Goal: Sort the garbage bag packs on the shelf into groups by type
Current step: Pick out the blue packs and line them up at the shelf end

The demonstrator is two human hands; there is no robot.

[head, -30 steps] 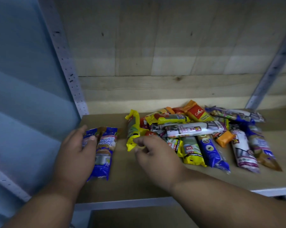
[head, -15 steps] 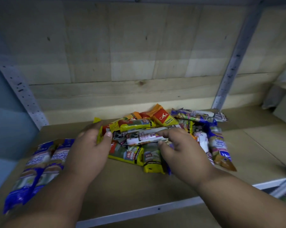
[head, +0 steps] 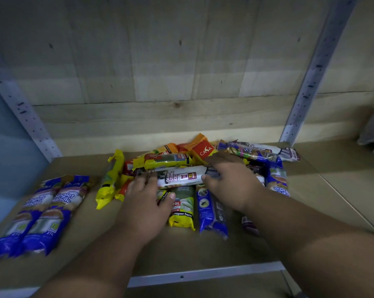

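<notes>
- White pack marked "draw string bag" [head: 178, 176] lies crosswise on top of the mixed heap [head: 181, 166], mid-shelf, toward the back edge.
- Right hand [head: 231, 186] grips its right end, thumb under and fingers curled over the top. Left hand [head: 146, 203] rests at its left end, fingers bent down against the pack and the heap; whether it truly clasps the pack, cannot tell.
- Step in hand, as judged: singling this white pack out of the heap to start or join a group.
- Two blue "singlet handle" packs [head: 41, 214] lie side by side near the left front corner of the shelf [head: 91, 239], well apart from the heap. That reads as one group begun; most of the sort is yet to do.
- Next move likely calls for lifting the white pack clear without dragging the yellow packs [head: 181, 208] beneath, then laying it on bare board away from the blue pair.
- More blue packs [head: 276, 179] sit at the heap's right side; an orange-red "Casa" pack [head: 204, 149] at the back.
- Shelf board is plain brown, with a pale metal strip along the front edge.
- Backing is pale wood planking; perforated metal uprights [head: 315, 72] stand at left and right.
- Light is dim. A further shelf bay runs on to the right.
</notes>
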